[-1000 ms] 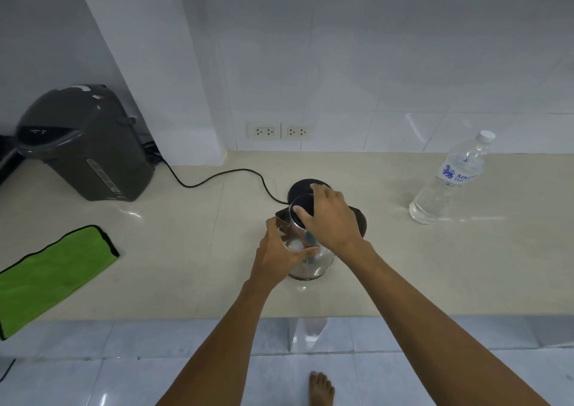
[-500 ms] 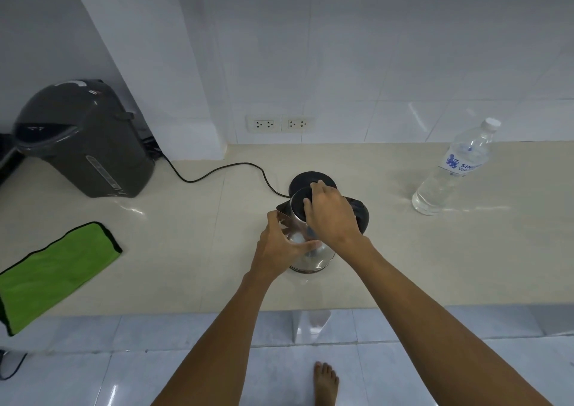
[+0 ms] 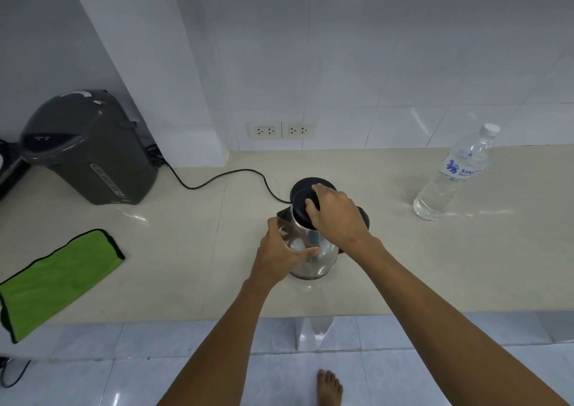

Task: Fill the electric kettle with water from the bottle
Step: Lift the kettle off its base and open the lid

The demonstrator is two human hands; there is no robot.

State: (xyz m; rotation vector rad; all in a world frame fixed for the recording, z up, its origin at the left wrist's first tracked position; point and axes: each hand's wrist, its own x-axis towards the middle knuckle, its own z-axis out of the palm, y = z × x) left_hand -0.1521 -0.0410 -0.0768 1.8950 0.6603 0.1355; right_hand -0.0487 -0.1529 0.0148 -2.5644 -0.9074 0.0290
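kettle (image 3: 313, 250): on the counter (image 3: 403, 250), off its base (image 3: 310, 183)
lid (image 3: 302, 210): was coming up a second ago, now back down, so no pouring yet
right hand (image 3: 337, 216): fingers closed on lid
left hand (image 3: 279, 255): wrapped around kettle body
bottle (image 3: 453, 175): capped, well off right

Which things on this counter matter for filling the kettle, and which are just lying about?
For the job: kettle, steadied by left hand; its black lid, gripped by right hand; capped water bottle; kettle base.

Lying about: grey hot-water dispenser; green cloth; wall sockets.
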